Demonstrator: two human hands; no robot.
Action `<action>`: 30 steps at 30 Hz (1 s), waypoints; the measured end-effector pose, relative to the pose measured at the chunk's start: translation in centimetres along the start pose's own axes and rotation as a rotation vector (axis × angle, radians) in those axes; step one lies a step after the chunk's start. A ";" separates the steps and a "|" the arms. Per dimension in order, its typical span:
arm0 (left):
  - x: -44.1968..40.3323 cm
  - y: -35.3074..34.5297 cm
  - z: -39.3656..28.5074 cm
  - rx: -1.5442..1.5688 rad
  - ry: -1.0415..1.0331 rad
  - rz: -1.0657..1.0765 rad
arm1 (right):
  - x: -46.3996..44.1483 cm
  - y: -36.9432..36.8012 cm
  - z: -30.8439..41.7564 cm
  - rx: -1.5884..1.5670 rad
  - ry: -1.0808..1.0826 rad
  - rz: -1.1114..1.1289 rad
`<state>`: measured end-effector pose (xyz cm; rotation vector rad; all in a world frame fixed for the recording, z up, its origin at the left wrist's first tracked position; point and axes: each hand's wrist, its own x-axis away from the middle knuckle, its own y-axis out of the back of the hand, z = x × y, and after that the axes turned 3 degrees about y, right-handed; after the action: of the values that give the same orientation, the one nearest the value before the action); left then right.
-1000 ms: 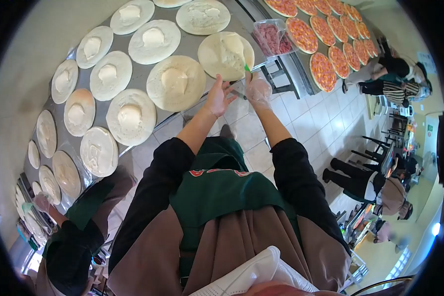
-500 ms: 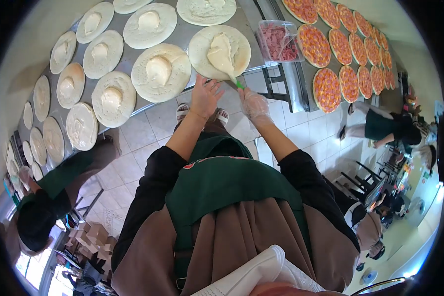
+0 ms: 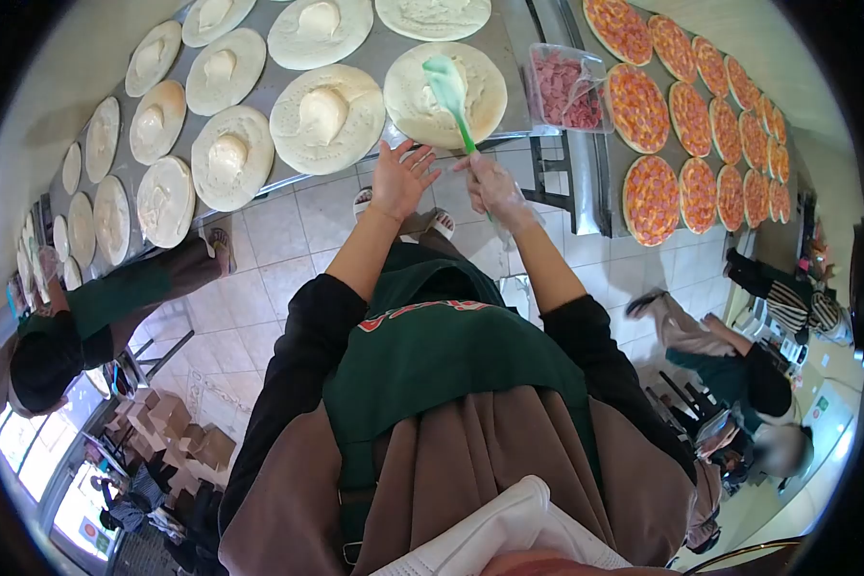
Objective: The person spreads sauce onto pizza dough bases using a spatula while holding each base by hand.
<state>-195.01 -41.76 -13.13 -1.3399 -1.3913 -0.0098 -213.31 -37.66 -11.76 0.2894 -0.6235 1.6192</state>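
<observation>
My right hand (image 3: pixel 497 192), in a clear plastic glove, is closed on the handle of a green spatula (image 3: pixel 448 88). The spatula's pale, coated blade lies over a round dough base (image 3: pixel 490 91) with creamy spread at its middle. My left hand (image 3: pixel 401 180) is palm up at the table edge just below that base, fingers apart and holding nothing. To the left, another dough base (image 3: pixel 367 132) carries a mound of the same spread (image 3: pixel 323 115). Several more bases with spread cover the metal table (image 3: pixel 259 88).
A clear tub of pink shredded topping (image 3: pixel 566 88) stands at the table's right end. Farther right, several topped pizzas (image 3: pixel 651 200) lie on another table. A co-worker (image 3: pixel 115 298) bends at the far left. Other people (image 3: pixel 739 370) are at the right. Cardboard boxes (image 3: pixel 170 416) are stacked lower left.
The spatula has moved from the base's lower edge onto its middle, its green blade now visible. The spread there looks smaller than before. The view has shifted, and people at the right have moved.
</observation>
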 end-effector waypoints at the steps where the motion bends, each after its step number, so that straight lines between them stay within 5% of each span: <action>1: 0.0 0.1 0.1 -0.019 -0.004 0.025 | -1.2 -0.3 -0.1 -0.057 -0.061 0.001; 17: 0.6 0.2 0.4 -0.068 -0.001 0.015 | 2.4 1.5 -4.1 -0.176 -0.297 0.068; 30: 0.0 0.9 0.5 -0.042 -0.026 0.040 | 10.1 4.6 1.1 -0.051 -0.478 0.114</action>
<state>-194.73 -41.10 -13.93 -1.4067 -1.3920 0.0052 -219.57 -30.01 -6.59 0.6217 -1.0577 1.6489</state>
